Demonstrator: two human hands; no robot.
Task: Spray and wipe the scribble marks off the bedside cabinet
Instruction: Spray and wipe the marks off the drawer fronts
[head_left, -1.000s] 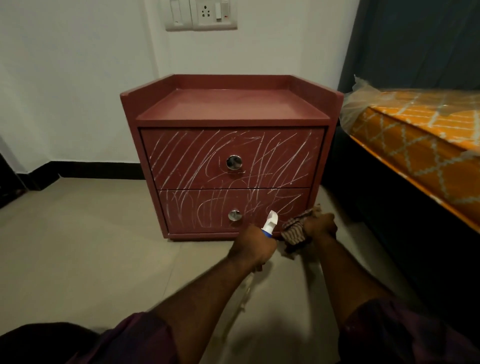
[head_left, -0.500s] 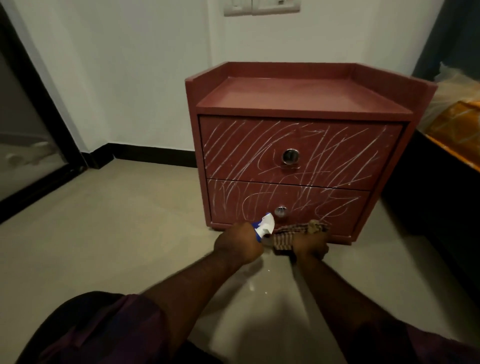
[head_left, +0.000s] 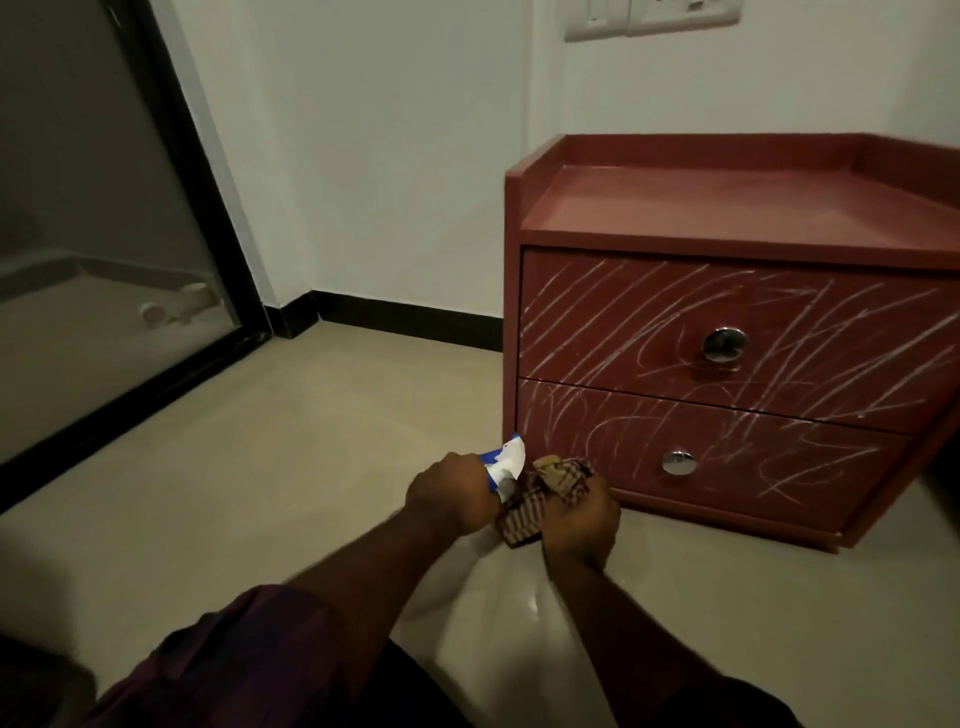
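Note:
The red bedside cabinet (head_left: 691, 208) stands on the floor at the right, both drawer fronts covered in white scribble marks (head_left: 613, 338). My left hand (head_left: 452, 493) grips a spray bottle (head_left: 506, 462); only its white and blue head shows above my fist. My right hand (head_left: 582, 514) holds a crumpled checked brown cloth (head_left: 540, 493) bunched against the spray head. Both hands hover low over the floor, just in front of the lower drawer's left corner.
A black-framed glass door (head_left: 156, 218) fills the left side. A white wall with black skirting (head_left: 405, 317) runs behind the cabinet, with a switch plate (head_left: 649, 18) above. Beige floor tiles (head_left: 260, 467) spread left of my hands.
My view has swung left, so the cabinet now sits at the right and the bed is out of sight. My hands have come closer together, the cloth touching the spray head.

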